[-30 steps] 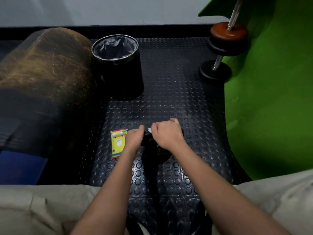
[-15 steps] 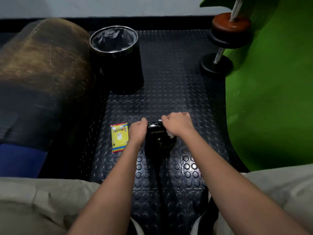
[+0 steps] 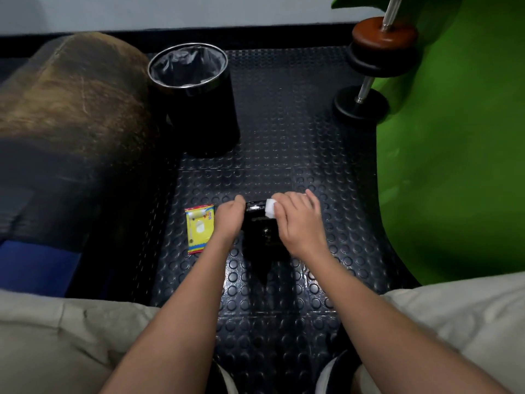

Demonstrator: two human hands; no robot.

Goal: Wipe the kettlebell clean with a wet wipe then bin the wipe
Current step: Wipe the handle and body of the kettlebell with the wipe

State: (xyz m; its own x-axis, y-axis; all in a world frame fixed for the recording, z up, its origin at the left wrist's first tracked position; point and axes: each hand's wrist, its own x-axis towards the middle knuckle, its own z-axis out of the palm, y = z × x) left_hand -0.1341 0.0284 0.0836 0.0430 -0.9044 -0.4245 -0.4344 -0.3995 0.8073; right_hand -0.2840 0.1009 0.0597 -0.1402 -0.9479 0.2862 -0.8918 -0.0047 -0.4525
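Observation:
A glossy black kettlebell [image 3: 261,234] stands on the studded black floor mat between my hands. My left hand [image 3: 229,220] grips its left side, fingers curled against it. My right hand [image 3: 299,223] holds a white wet wipe [image 3: 270,210] pressed on the right end of the handle at the top. A yellow wet-wipe packet [image 3: 199,228] lies flat on the mat just left of my left hand. The black bin [image 3: 196,98] with a chrome rim and a dark liner stands open farther back on the left.
A big brown and black padded roll [image 3: 71,123] lies along the left. A dumbbell [image 3: 375,66] leans on a green surface [image 3: 460,137] at the right. My pale-trousered knees frame the bottom of the view.
My right hand has slid with the wipe from the left part of the kettlebell's top toward the right end of the handle. My left hand stays on the kettlebell's side.

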